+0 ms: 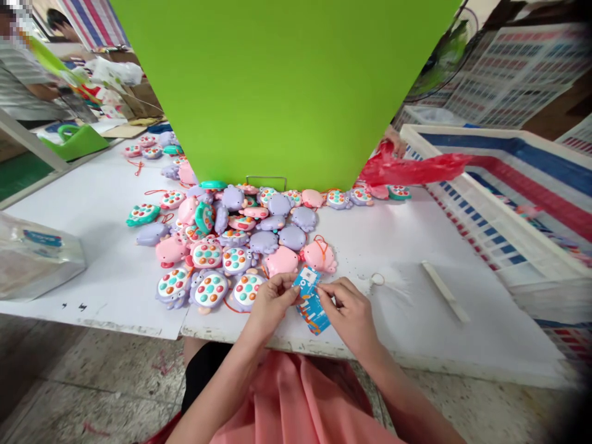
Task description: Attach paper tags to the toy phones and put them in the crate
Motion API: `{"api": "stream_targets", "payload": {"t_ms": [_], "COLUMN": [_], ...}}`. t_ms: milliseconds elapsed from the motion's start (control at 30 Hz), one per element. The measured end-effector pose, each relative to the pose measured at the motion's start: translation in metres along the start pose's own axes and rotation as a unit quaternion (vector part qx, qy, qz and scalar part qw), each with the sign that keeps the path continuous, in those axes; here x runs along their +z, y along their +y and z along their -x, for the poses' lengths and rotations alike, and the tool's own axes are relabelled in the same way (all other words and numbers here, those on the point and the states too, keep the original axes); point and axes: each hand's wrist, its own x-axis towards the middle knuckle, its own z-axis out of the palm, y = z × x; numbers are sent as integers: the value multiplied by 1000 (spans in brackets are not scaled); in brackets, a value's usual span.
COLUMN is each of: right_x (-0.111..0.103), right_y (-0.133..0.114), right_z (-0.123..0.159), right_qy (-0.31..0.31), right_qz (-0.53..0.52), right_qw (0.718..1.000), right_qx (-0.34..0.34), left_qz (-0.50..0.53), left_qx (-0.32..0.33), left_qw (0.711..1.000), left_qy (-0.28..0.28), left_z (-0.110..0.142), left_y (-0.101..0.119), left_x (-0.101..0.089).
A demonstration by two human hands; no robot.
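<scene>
Between my hands, just above the table's near edge, is a blue printed card with a white square near its top. My left hand pinches the card's left side between thumb and fingers. My right hand has its thumb and fingers closed at the card's right edge. Beyond the card lies a pink animal-shaped toy with an orange cord on it. A heap of similar toys in purple, pink and green, several with coloured round buttons, spreads beyond and to the left.
A large green panel stands behind the heap. To the right are clear plastic ties, a white strip and a white crate with a striped lining. A plastic bag sits at left. Another person's hand holds red plastic.
</scene>
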Motion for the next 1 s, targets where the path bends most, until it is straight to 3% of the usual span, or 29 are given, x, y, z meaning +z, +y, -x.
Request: {"api": "stream_targets", "payload": {"t_ms": [467,600,733,800,900,1000], "right_x": [2,-1,-5,-6,-8,-10], "right_y": [1,2,7,9,11,15], "right_z": [1,-1,-3,-3,-1,1], "right_qy": [-17,-23,-68,-61,-40,-62], "right_qz": [19,-93,-268,-314,-349,-343], "right_qw": [999,992,944,921,907,910], "right_qx": [24,78,178,224,232,225], "left_qz": [-49,-41,-56,-61,-81,-204], "left_qx": [50,54,68,71,73,96], "left_qw": [997,997,996,996,994,974], "left_qy": [-30,-30,-25,-16,-10,-32], "left_z": [0,-2,-5,-6,-6,-5], "left_y": [-11,-13,-11,-9,-7,-8], "left_x": [0,-1,0,3,10,16]}}
